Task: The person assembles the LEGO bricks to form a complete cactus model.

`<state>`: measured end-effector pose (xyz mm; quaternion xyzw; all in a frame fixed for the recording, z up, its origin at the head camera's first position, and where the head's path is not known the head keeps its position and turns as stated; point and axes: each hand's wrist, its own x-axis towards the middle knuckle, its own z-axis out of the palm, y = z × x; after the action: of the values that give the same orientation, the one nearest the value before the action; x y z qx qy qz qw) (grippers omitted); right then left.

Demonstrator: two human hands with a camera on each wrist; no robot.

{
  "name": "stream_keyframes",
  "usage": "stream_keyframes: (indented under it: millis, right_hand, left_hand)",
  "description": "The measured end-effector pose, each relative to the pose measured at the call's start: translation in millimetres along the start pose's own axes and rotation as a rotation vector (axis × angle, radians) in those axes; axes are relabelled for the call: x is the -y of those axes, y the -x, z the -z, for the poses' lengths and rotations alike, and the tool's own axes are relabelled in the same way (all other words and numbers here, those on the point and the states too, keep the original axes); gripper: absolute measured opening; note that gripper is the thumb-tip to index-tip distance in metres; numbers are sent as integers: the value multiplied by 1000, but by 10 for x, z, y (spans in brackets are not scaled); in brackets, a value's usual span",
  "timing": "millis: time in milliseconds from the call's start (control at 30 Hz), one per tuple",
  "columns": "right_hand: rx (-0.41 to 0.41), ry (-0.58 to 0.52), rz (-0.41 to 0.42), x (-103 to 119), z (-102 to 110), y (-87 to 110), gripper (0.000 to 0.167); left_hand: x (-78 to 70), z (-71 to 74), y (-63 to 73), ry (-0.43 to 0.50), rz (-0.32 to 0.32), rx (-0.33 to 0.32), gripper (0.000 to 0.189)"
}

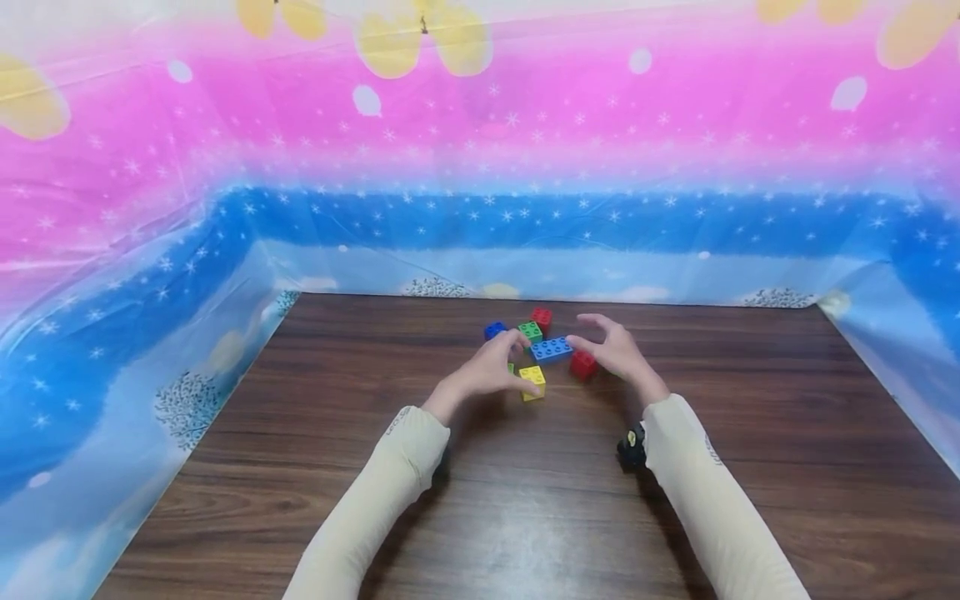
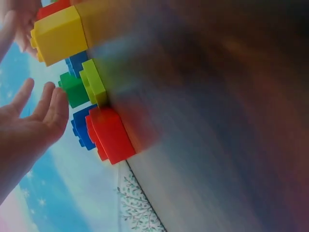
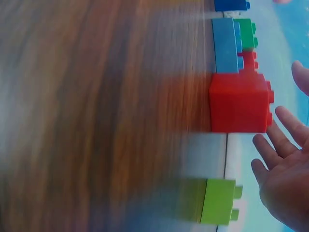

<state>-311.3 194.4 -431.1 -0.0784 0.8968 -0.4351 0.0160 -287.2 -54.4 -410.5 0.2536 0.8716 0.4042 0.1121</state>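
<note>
Both hands hover around a loose cluster of toy building bricks. My left hand (image 1: 487,368) is spread on the left side, with its thumb overlapping the yellow brick (image 1: 532,383) in the head view. A lime brick (image 2: 94,82) and a red brick (image 2: 113,135) near it are largely hidden from the head by that hand. On the right, my right hand (image 1: 613,350) has its fingers parted above a red brick (image 1: 582,365). Between the hands lies a long blue brick (image 1: 552,349). Neither hand grips anything.
Behind the long blue brick stand a green brick (image 1: 530,332), another red brick (image 1: 542,317) and a dark blue brick (image 1: 495,331). Another lime brick (image 3: 219,200) shows low in the right wrist view. A patterned cloth (image 1: 480,221) encloses the wooden table (image 1: 525,517).
</note>
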Motion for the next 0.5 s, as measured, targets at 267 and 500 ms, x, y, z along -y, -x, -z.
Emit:
stream_keyframes:
  millis: [267,500]
  right_hand:
    - [44,-11,-22,41,-176,-48,64]
    - [54,-21,13,72,-222,-100,58]
  left_hand:
    - [54,-6,-82,-35,91,83,66]
    - [61,52,-135,-37,71,133,51]
